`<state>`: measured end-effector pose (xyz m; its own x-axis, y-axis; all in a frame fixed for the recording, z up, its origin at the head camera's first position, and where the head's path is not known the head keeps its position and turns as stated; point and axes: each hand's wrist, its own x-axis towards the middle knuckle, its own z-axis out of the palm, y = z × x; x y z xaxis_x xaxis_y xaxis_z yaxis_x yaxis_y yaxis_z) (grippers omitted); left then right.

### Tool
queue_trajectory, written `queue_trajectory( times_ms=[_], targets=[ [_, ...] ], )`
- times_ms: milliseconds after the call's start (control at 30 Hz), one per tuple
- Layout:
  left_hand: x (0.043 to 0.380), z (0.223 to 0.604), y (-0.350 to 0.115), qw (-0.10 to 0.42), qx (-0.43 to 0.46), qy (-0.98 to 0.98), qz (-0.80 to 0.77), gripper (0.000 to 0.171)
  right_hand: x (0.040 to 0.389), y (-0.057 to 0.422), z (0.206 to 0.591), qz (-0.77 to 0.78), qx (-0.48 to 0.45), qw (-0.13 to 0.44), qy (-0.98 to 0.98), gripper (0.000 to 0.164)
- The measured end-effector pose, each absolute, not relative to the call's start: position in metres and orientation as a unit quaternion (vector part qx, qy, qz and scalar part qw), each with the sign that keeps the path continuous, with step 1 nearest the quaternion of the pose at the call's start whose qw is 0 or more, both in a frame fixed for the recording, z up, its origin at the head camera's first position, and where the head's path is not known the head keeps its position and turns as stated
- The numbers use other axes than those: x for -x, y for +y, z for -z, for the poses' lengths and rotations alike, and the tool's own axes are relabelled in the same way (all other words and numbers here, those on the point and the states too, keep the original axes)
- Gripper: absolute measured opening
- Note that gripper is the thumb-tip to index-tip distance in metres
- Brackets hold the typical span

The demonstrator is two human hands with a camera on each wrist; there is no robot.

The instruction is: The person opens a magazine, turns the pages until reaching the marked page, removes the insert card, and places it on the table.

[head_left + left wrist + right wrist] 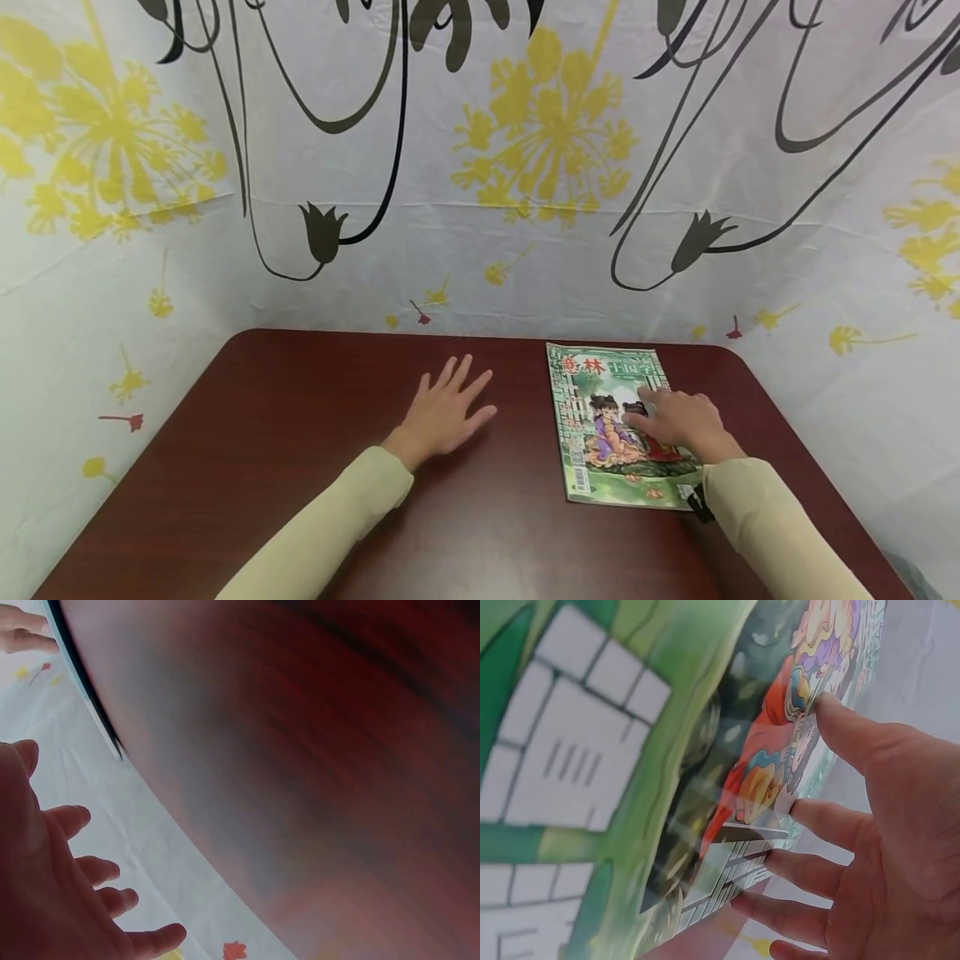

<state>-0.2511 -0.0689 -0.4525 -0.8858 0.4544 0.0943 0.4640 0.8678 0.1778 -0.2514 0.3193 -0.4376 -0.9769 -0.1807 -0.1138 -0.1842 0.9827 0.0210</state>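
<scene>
A green illustrated magazine (600,450) lies face up on the dark red-brown table (480,517), toward its right side. Two cartoon figures fill the middle of its cover. My right hand (678,423) is over the cover's right half, fingers loosely extended. In the right wrist view that hand (900,855) has its fingertips (806,806) right at the cover's surface. To the left of the magazine, my left hand (442,412) is spread palm down above the table, holding nothing. Its fingers also show splayed at the lower left of the left wrist view.
A pale cloth backdrop (420,275) with yellow and dark plant prints hangs behind the table and along both sides. A black strap (701,505) shows below my right wrist, next to the magazine's lower right corner. Both arms wear light sleeves (352,500).
</scene>
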Motion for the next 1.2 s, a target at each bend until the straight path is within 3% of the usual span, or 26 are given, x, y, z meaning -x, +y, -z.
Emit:
queue_trajectory(
  times_ms=[800,1200],
  targets=[
    [0.238,0.458,-0.019,-0.047,0.270,-0.959,0.072,0.068,0.259,0.276,0.438,-0.018,0.087,0.039,0.995,0.071],
    [0.236,0.453,-0.017,-0.080,0.295,-0.949,0.073,0.083,0.262,0.248,0.440,-0.014,0.097,0.025,0.995,0.069]
  ],
)
